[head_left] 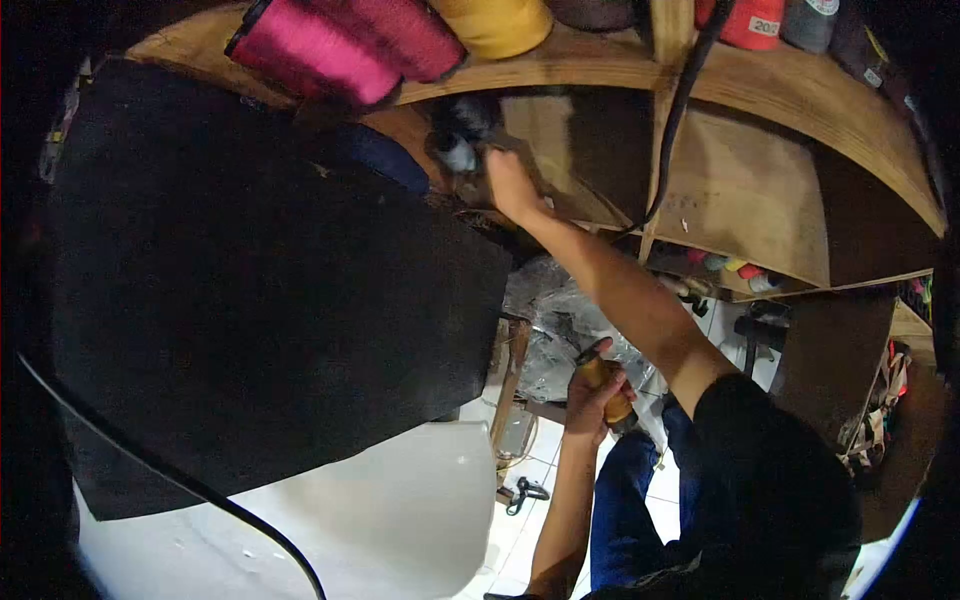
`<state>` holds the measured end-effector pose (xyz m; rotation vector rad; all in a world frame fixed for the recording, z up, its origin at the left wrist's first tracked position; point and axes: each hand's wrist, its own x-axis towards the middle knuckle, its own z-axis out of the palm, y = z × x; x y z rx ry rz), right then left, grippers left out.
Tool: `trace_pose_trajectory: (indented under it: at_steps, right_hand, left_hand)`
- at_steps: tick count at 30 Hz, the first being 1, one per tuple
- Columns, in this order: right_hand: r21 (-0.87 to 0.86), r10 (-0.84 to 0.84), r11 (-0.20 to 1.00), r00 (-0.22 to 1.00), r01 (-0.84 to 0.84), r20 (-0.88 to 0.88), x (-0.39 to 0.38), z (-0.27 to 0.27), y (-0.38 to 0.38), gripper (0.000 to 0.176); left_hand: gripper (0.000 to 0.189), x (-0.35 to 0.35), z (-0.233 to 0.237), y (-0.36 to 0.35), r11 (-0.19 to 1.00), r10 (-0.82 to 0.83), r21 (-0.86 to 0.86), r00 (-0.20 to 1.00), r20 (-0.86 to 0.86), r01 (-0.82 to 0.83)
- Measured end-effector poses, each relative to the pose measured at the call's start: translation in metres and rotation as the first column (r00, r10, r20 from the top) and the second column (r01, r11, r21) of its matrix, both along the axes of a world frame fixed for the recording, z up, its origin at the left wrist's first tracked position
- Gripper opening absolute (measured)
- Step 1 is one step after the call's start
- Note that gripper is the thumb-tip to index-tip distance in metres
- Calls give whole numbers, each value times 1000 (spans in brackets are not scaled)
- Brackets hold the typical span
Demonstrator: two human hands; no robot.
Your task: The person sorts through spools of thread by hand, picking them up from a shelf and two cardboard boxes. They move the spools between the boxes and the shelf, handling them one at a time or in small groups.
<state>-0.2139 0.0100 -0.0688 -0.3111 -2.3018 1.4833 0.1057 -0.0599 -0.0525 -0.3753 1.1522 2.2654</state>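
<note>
My left hand is wrapped round a spool of golden-brown thread, held low in front of my jeans. The spool stands tilted, its dark end showing near my thumb. My right hand reaches up into a compartment of the wooden shelf. Close by its fingers are a pale blue-grey spool and a dark thread cone. Blur and shadow hide the right fingers, so I cannot see whether they grip either one.
Pink and yellow thread cones line the upper shelf. A black sheet lies over a white surface at left. A black cable hangs before the shelf. Clear plastic bags sit below my right arm.
</note>
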Motion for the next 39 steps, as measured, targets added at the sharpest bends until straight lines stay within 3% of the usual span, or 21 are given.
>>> trace_pose_trajectory:
  at_steps: [1, 3, 5, 6, 7, 9, 10, 11, 13, 15, 16, 17, 18, 20, 28, 31, 35, 37, 38, 39]
  right_hand:
    - [-126, 14, 992, 999, -9, 36, -10, -13, -7, 27]
    - [-165, -59, 984, 997, 66, 46, -23, -22, -14, 29]
    - [214, -106, 973, 992, 90, 63, -41, -25, -21, 34]
    - [581, -118, 813, 990, 51, 78, -50, -29, -27, 38]
    - [852, -134, 524, 987, -8, 93, -56, -36, -32, 42]
    - [496, -27, 867, 998, 48, -49, -55, -55, -26, 37]
    - [325, -33, 945, 999, 36, -16, -58, -60, -24, 37]
    - [142, -47, 989, 999, 45, 9, -58, -58, -21, 38]
    - [-111, -57, 989, 946, 98, 318, -56, -39, -27, 40]
    - [-84, -216, 972, 976, 219, 39, -50, -46, -27, 40]
    - [-77, -184, 979, 982, 186, 33, -45, -40, -24, 40]
    - [-70, -152, 986, 988, 154, 28, -40, -33, -20, 41]
    - [-71, -12, 997, 987, 24, 159, -22, -3, -7, 42]
    - [-189, 44, 982, 987, -14, 157, 5, 25, 5, 43]
    - [-48, -82, 995, 991, 88, 109, -33, -23, -18, 35]
    - [8, -60, 998, 989, 60, 137, -37, -30, -17, 32]
    - [170, -41, 985, 986, 13, 162, -39, -43, -7, 29]
    - [210, 9, 977, 983, -48, 183, -27, -39, 1, 27]
    - [5, 134, 990, 944, -142, 301, 14, 14, 16, 30]
    - [-105, 251, 967, 937, -232, 243, 50, 39, 31, 30]
  left_hand:
    - [51, 2, 3, 0, 1000, -5, -15, 1000, 24, 5]
    - [56, 4, 6, -2, 999, -20, -39, 998, 62, 22]
    - [55, 6, -3, -8, 999, -50, -10, 998, 28, 50]
    - [54, 7, -5, -11, 998, -66, -25, 998, 7, 66]
    - [53, 9, -6, -14, 996, -82, -41, 997, -9, 81]
    - [52, 10, -2, -13, 997, -32, -71, 999, 18, 33]
    - [52, 8, -1, -12, 997, -22, -71, 1000, 16, 23]
    - [51, 8, -1, -13, 997, -10, -72, 1000, 13, 11]
    - [52, 4, 1, -11, 998, 31, -48, 999, 26, -30]
    - [55, -1, 5, -8, 998, 65, -14, 997, 49, -65]
    - [53, -4, 9, -6, 998, 63, -10, 998, 17, -63]
    - [52, -7, 12, -4, 998, 61, -16, 998, 7, -61]
    - [51, -9, 14, -3, 998, 61, -23, 998, -7, -61]
    - [47, -13, 8, -2, 999, 30, -43, 998, -57, -32]
    - [46, -8, 6, 12, 992, 72, -102, 997, -39, -75]
    - [44, -2, 15, 13, 986, 133, -95, 991, -27, -135]
    - [50, 1, 2, 0, 990, 49, -129, 999, -10, -49]
    - [44, 1, 12, 0, 989, 134, -58, 990, -34, -136]
    - [42, -2, 18, 1, 984, 174, -20, 984, -45, -175]
    - [39, -6, 20, 0, 975, 220, -26, 975, -18, -221]
